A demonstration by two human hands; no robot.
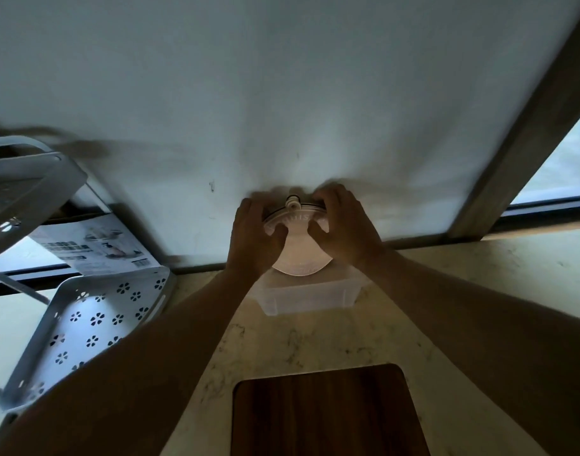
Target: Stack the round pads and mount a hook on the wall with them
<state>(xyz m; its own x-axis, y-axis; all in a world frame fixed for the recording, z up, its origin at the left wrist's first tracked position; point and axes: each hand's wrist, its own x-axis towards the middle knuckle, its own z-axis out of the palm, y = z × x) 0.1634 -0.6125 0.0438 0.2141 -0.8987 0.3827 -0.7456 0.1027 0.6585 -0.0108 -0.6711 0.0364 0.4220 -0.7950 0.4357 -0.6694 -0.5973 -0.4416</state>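
A round, pale, translucent pad [300, 255] with raised lettering lies flat against the white wall [282, 93], low down near the counter. A small white hook knob [292, 203] sticks out at its top edge. My left hand [254, 236] grips the pad's left rim, thumb on its face. My right hand [342, 225] grips the right rim, fingers curled over the front. How many pads are stacked is hidden.
A clear plastic box [306, 299] stands on the marbled counter [315, 340] just below the pad. A dark wooden board [324, 413] lies nearer me. A white perforated metal rack [84, 324] and printed cardboard packaging [97, 245] are at left. A window frame [528, 126] runs at right.
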